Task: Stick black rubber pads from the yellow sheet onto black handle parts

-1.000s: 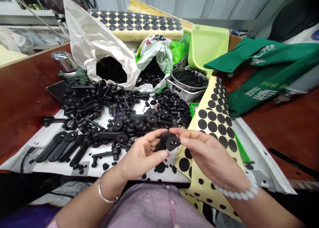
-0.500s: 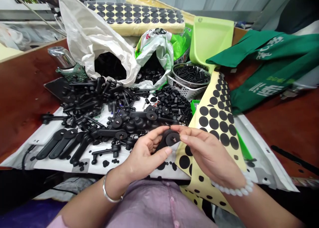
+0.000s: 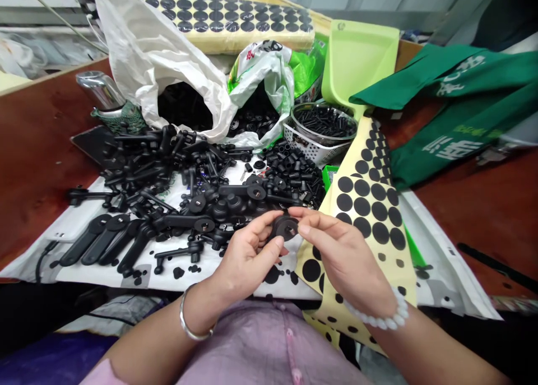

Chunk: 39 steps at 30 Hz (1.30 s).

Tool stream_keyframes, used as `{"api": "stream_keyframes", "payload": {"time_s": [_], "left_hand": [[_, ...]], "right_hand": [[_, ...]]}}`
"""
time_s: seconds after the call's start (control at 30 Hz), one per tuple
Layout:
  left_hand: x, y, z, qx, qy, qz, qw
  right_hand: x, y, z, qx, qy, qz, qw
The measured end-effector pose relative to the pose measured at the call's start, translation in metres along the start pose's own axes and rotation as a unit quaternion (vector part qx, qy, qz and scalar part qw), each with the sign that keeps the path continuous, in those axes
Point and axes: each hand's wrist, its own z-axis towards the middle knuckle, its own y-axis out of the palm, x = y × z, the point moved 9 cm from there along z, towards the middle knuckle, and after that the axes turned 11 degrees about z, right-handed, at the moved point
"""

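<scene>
1. Table (image 3: 437,245): biggest thing here, white cover on it and pretty much buried on the left.
2. Green cloth (image 3: 496,96): hanging over the right side, white and yellow print on it.
3. White bag (image 3: 147,43): at the back left, mouth gaping, dark stuff inside. Can't make out what.
4. Pile (image 3: 143,166): a proper tangle of black arms and joints in front of that bag, with four longer arms lined up near the front left.
5. Sheet (image 3: 361,211): yellow, rows of black dots, runs down the right and off the front edge.
6. Pack (image 3: 235,15): more dotted sheets in clear plastic, way at the back.
7. Dustpan (image 3: 361,60): lime green, propped up between the smaller bag (image 3: 279,85) and the cloth.
8. Left hand (image 3: 246,256): silver bangle, thumb and fingers curled in around the part from its left.
9. Right hand (image 3: 344,250): pale beads at the wrist, thumb and finger in a narrow pinch on the part's right edge.
10. Basket (image 3: 311,147): white, holey, metal bowl of black bits sitting in it.
11. Part (image 3: 287,228): black and round-faced, up between both hands above the table front, face tipped toward the camera, small metal bit near its middle.
</scene>
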Motion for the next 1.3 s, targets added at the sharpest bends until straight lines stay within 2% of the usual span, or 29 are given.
{"api": "stream_keyframes", "payload": {"time_s": [0.27,0.57,0.8,1.1,1.3], "left_hand": [[-0.006,-0.001,-0.001,0.003,-0.013,0.013,1.0],[-0.007,-0.002,-0.001,0.012,-0.035,0.046,0.998],[-0.012,-0.003,-0.001,0.008,-0.046,0.057,0.997],[-0.016,-0.002,0.0,0.04,-0.08,0.027,0.996],[-0.016,-0.004,0.003,0.049,-0.049,0.047,0.996]], "right_hand": [[-0.01,-0.004,-0.002,0.045,-0.079,-0.061,0.994],[-0.023,0.0,-0.008,0.067,-0.194,-0.15,0.967],[-0.026,0.0,-0.005,0.065,-0.21,-0.189,0.957],[-0.027,0.001,-0.006,0.04,-0.245,-0.189,0.95],[-0.032,0.005,-0.014,0.056,-0.289,-0.291,0.91]]}}
